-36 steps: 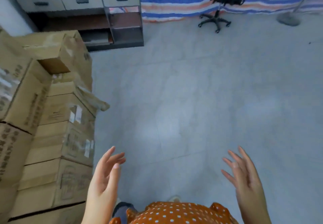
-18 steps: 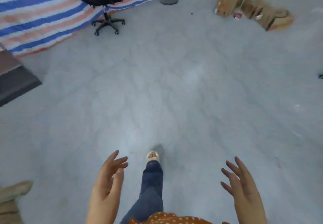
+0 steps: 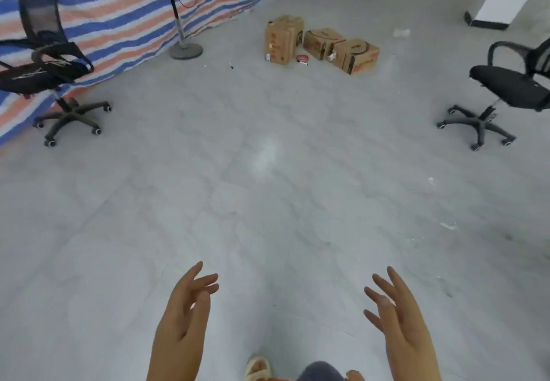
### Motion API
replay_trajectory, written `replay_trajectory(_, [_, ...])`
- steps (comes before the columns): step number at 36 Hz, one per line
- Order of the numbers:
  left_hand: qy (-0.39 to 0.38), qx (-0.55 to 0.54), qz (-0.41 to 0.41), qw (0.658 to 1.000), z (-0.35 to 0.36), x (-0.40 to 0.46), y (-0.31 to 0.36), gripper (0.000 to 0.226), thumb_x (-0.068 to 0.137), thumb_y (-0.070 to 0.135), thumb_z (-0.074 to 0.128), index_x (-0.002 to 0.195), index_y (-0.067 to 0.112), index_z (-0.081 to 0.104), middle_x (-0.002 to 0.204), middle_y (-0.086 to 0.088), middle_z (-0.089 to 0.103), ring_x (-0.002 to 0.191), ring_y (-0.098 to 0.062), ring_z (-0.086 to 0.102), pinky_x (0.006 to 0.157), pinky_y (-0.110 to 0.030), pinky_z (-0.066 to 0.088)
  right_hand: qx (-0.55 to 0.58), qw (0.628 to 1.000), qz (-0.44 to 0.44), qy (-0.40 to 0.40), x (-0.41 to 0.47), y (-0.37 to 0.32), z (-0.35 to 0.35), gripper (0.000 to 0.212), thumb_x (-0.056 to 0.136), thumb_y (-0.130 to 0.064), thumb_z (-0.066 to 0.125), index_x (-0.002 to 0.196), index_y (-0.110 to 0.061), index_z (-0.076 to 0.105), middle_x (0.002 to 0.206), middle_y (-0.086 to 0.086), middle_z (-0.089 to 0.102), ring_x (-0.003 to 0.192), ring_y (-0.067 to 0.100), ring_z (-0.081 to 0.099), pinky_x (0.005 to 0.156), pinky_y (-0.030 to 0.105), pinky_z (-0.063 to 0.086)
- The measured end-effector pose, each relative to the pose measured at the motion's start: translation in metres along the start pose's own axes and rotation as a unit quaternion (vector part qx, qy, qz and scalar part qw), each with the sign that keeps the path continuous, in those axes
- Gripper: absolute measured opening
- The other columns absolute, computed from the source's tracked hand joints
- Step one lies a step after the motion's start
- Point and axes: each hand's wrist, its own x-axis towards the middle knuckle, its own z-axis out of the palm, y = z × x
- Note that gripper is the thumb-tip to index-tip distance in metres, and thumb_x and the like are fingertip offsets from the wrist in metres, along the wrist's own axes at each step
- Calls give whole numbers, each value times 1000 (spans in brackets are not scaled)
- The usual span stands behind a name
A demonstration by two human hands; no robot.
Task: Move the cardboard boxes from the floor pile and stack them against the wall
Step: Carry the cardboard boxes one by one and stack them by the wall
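Three cardboard boxes lie on the grey floor far ahead: a tall upright box (image 3: pixel 282 40), a lower box (image 3: pixel 323 42) beside it, and a third box (image 3: pixel 357 56) to the right. My left hand (image 3: pixel 184 321) and my right hand (image 3: pixel 398 318) are raised in front of me at the bottom of the view, fingers straight and spread, holding nothing. Both hands are far from the boxes. The stack by the wall is out of view.
A black office chair (image 3: pixel 50 65) stands at the left by a striped tarp (image 3: pixel 119 8). A fan stand (image 3: pixel 184 47) rises near the tarp. Another black chair (image 3: pixel 506 89) is at the right. A small red item (image 3: pixel 303 59) lies between the boxes. My sandalled foot (image 3: pixel 258 365) shows below.
The view has swung right, away from the stacked boxes and the shelf unit, onto the floor boxes ahead. Both hands stay raised and empty.
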Motion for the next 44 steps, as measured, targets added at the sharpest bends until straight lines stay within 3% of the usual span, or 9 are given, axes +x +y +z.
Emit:
replay_trajectory(9, [-44,22,-1,999,51,111,9,34,71,49,49,100,65,58,105,16,70,97,-2,66,89,-28,49,15,998,37,42,101,3,12,100,31,-96,57,116,-43,51,117,-13,62,94,-6,65,74,17,56])
replay_trajectory(14, [-28,11,6,1000,100,185,14,34,70,49,49,99,66,58,105,16,70,98,-2,66,91,-33,47,-5,999,18,36,192,-6,22,81,36,-97,55,108,-61,56,116,-17,63,97,-3,65,79,22,55])
replay_trajectory(20, [-15,-14,11,1000,179,273,42,35,70,50,50,101,65,58,107,15,69,98,-4,66,92,-34,46,-1,1000,-22,14,324,-44,15,91,43,-92,59,121,-46,50,116,-18,65,103,2,65,79,20,56])
replay_trajectory(24, [-8,-17,12,1000,226,326,57,38,67,55,48,102,64,58,108,14,69,99,-4,66,92,-33,47,-27,999,-24,-3,402,-55,16,32,90,-33,53,120,-44,49,118,-14,64,105,2,63,79,17,55])
replay_trajectory(26, [-8,-16,3,1000,242,347,60,38,66,55,47,102,64,58,108,15,69,99,-3,65,92,-32,47,-42,999,-13,-16,433,-52,20,37,94,-19,48,119,-45,49,119,-14,63,106,3,63,79,16,54])
replay_trajectory(31, [20,7,-18,1000,262,408,64,38,66,56,46,100,67,57,106,17,69,97,-1,65,90,-32,47,-52,998,4,-44,504,-54,47,56,52,-89,59,104,-68,56,115,-23,65,100,0,65,78,20,56])
replay_trajectory(35, [35,8,-33,999,279,470,60,37,64,57,47,98,67,57,106,17,69,96,-1,66,92,-34,47,-50,997,8,-51,569,-48,71,63,40,-96,54,99,-74,53,114,-31,62,99,-1,65,80,20,56])
replay_trajectory(41, [28,-2,-30,999,307,600,70,36,64,58,49,98,66,58,105,16,69,97,-3,66,96,-46,48,-48,998,12,-25,680,-58,126,38,95,-14,49,117,-46,50,122,-11,62,98,-4,64,77,16,55])
replay_trajectory(44, [11,-5,-10,1000,317,676,87,37,67,59,48,102,65,56,108,16,68,99,-4,66,98,-47,46,-45,999,16,-5,734,-75,159,38,97,-13,47,120,-43,48,120,-13,61,102,-3,62,75,14,54])
